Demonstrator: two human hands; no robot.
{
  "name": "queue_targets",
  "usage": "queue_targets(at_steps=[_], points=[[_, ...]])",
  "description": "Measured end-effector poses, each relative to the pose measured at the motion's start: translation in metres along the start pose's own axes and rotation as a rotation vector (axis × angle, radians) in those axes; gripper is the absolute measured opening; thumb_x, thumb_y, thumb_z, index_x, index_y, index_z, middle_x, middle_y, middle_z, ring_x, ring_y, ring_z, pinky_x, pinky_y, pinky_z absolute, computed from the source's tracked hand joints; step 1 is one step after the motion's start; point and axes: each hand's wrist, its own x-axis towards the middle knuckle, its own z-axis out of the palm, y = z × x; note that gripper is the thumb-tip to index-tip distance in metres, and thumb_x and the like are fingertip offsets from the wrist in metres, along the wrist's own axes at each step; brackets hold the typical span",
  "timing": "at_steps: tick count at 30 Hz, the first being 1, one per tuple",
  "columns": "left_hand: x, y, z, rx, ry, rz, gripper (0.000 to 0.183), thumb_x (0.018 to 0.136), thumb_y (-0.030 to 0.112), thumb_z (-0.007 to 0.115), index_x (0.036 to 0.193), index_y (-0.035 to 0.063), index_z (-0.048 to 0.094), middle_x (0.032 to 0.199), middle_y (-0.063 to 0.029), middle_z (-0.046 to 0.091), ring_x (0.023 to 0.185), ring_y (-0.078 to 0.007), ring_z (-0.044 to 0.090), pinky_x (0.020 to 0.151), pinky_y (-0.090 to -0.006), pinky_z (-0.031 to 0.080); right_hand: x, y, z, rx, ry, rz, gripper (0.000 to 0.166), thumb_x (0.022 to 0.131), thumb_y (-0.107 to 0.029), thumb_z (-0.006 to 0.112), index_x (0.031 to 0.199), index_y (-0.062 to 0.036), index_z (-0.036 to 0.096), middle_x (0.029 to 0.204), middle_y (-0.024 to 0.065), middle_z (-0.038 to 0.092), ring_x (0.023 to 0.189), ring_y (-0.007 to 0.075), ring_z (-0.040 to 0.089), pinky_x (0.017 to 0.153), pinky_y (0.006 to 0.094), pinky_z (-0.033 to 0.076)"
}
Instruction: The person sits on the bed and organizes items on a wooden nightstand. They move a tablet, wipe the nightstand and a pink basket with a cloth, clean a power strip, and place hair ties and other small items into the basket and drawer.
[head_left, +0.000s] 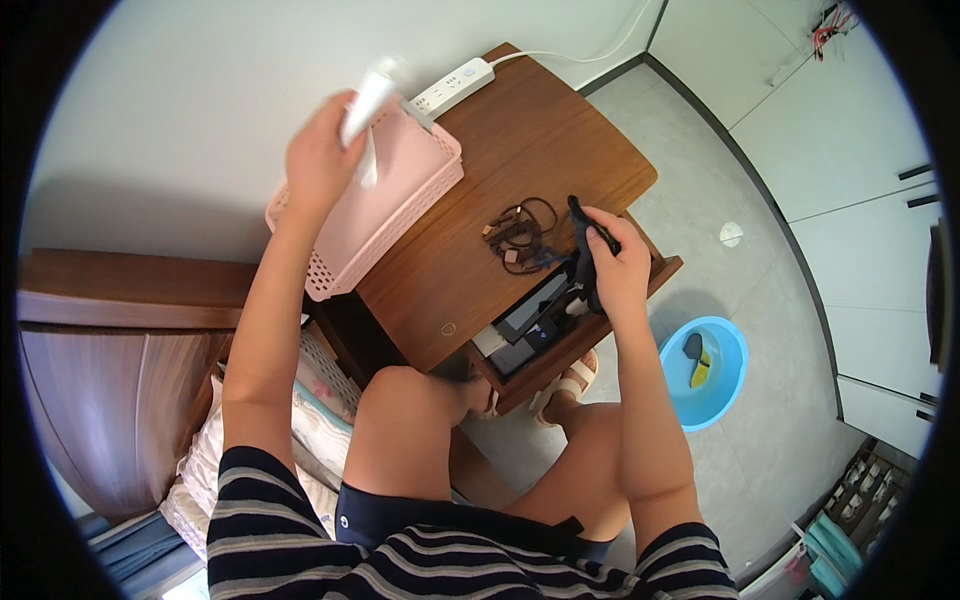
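Note:
My left hand grips a white object, blurred, above a pink plastic basket on the wooden nightstand. Part of a second white piece shows below that hand. My right hand holds a dark cloth-like item with a black piece under the thumb, over the pulled-out drawer. Inside the drawer lie a dark flat device, dark boxes and other small things. A tangle of brown cables rests on the nightstand, left of my right hand.
A white power strip lies at the nightstand's wall edge, behind the basket. On the floor at the right stands a blue basin holding a yellow and grey item. White cabinets line the far right; a bed with pillows is at the left.

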Motion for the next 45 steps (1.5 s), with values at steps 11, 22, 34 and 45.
queue_targets(at_steps=[11, 22, 34, 45], points=[[-0.042, -0.024, 0.032, -0.287, -0.914, -0.167, 0.056, 0.101, 0.053, 0.055, 0.115, 0.0012, 0.072, 0.111, -0.0206, 0.072, 0.105, -0.0349, 0.067, 0.093, -0.0416, 0.05, 0.012, 0.016, 0.006, 0.111, 0.282, -0.008, 0.026, 0.096, -0.007, 0.063, 0.12, -0.004, 0.071, 0.108, 0.0087, 0.071, 0.099, 0.0176, 0.065, 0.09, 0.0292, 0.048], [-0.074, 0.009, 0.022, -0.244, -0.809, 0.012, 0.064, 0.1, 0.053, 0.055, 0.145, 0.0075, 0.053, 0.133, -0.0243, 0.063, 0.123, -0.0391, 0.06, 0.103, -0.0436, 0.046, 0.011, -0.001, -0.01, 0.242, 0.508, -0.028, 0.027, 0.097, -0.007, 0.061, 0.122, 0.0013, 0.07, 0.112, 0.0071, 0.071, 0.099, 0.0132, 0.065, 0.09, 0.0273, 0.051], [-0.065, 0.024, 0.038, -0.183, -0.66, -0.12, 0.064, 0.102, 0.05, 0.055, 0.15, 0.0072, 0.048, 0.147, -0.0204, 0.055, 0.131, -0.0384, 0.055, 0.111, -0.0409, 0.041, 0.009, 0.02, -0.042, 0.189, 0.57, -0.049, 0.027, 0.095, -0.008, 0.062, 0.119, 0.0002, 0.072, 0.104, 0.0064, 0.071, 0.09, 0.0118, 0.063, 0.081, 0.0269, 0.051], [-0.151, 0.145, 0.001, -0.663, -0.033, -0.1, 0.024, 0.093, 0.01, 0.068, 0.116, 0.0027, 0.07, 0.137, -0.0137, 0.063, 0.128, -0.0279, 0.058, 0.11, -0.037, 0.042, 0.021, 0.054, -0.038, -0.079, 0.468, -0.01, 0.031, 0.09, -0.009, 0.065, 0.119, -0.0064, 0.073, 0.107, 0.0121, 0.073, 0.097, 0.0219, 0.068, 0.089, 0.0314, 0.051]])
